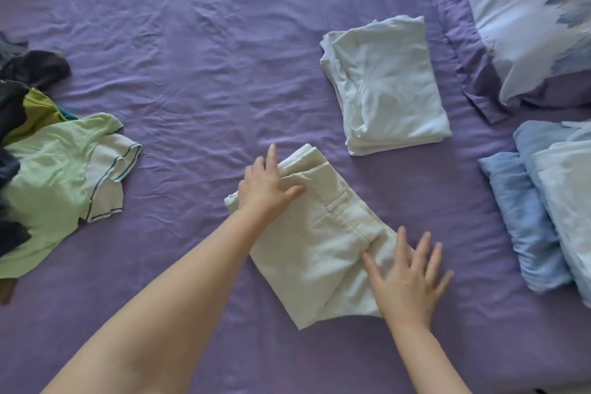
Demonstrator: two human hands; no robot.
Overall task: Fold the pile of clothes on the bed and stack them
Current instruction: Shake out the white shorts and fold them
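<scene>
Both hands flat on folded cream cotton trousers [315, 243], mid purple bedsheet [192, 57].
We press our left hand [267, 187] and right hand [407, 280], fingers spread, on opposite ends; the folded white shirt stack [387, 86] lies just beyond.

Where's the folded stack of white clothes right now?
In the head view, the white stack lies on the purple sheet, upper right of centre, beyond the cream trousers and left of the pillow.

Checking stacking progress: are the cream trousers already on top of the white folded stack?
No, the cream trousers lie apart from the white folded stack.
</scene>
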